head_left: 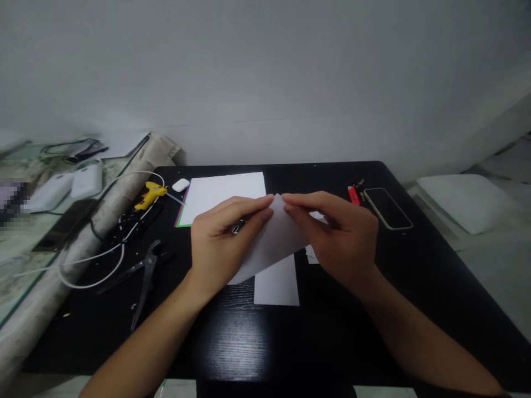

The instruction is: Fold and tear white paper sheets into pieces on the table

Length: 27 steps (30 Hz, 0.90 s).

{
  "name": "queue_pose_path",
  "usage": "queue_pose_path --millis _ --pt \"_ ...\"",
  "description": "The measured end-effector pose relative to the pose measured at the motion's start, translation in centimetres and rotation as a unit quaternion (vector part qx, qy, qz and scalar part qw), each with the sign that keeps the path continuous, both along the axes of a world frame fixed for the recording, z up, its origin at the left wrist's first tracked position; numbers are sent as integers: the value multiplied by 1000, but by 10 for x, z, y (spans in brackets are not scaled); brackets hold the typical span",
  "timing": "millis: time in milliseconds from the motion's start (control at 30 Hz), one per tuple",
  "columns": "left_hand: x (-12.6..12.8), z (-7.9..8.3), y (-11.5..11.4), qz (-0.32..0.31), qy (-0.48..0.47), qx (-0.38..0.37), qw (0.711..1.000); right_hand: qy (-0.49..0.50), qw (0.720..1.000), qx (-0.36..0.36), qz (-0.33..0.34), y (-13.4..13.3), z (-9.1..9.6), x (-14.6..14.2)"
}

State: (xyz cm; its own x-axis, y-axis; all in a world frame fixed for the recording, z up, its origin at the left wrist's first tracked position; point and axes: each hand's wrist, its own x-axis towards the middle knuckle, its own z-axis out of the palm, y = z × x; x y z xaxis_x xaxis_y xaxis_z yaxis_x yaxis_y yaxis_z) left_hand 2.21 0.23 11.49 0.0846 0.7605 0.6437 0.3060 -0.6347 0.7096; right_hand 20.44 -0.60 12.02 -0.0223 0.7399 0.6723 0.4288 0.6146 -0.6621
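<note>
Both hands hold one sheet of white paper above the black table. My left hand pinches its upper edge between thumb and fingers. Close beside it, my right hand pinches the same edge near a small pointed corner. The held paper slants down toward the lower left. Below it a white paper strip lies flat on the table. Smaller white paper pieces are partly hidden behind my right hand. A stack of white sheets with purple and green edges underneath lies behind my left hand.
On the left lie a yellow glue gun, pliers, a white cable and a white earbud case. A long roll borders the table. At right are a phone and a red object with keys.
</note>
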Motion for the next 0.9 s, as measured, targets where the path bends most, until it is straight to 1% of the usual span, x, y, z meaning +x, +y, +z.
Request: queue_pose_path --millis 467,900 --pt "-1 2 -2 9 11 -16 1000 -2 1000 -26 -3 0 0 2" --pt "0 2 -2 9 9 -13 1000 1 1000 -17 -3 0 0 2"
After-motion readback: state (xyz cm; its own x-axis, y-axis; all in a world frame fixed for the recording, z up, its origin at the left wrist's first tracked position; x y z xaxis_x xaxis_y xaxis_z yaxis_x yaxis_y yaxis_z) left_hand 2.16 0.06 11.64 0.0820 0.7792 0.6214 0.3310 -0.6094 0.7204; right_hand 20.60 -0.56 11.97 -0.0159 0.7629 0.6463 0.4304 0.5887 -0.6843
